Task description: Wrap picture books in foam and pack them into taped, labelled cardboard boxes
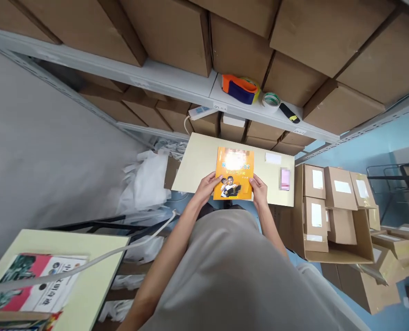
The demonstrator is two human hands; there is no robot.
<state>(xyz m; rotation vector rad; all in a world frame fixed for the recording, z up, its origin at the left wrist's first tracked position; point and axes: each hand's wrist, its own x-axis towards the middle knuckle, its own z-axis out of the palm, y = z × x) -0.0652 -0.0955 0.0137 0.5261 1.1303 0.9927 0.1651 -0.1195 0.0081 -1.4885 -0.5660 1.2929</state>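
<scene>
Between my two hands is an orange book [234, 177] with a picture of two children on its cover and a bright glare across its upper half. My left hand [207, 186] grips its left edge, thumb on the cover. At the right edge, my right hand [258, 187] grips it the same way. The book is held over the near part of a pale yellow table [199, 156]. To its right on the tabletop lie a white slip [273, 158] and a pink item [285, 179], partly blurred out.
Cardboard boxes fill the shelf [177, 76] ahead, where a tape dispenser [239, 88], a tape roll [271, 100] and a black cutter [289, 112] lie. At right stands an open carton [338, 256] of small boxes. A side table [104, 246] with books and a cable [122, 249] is at left.
</scene>
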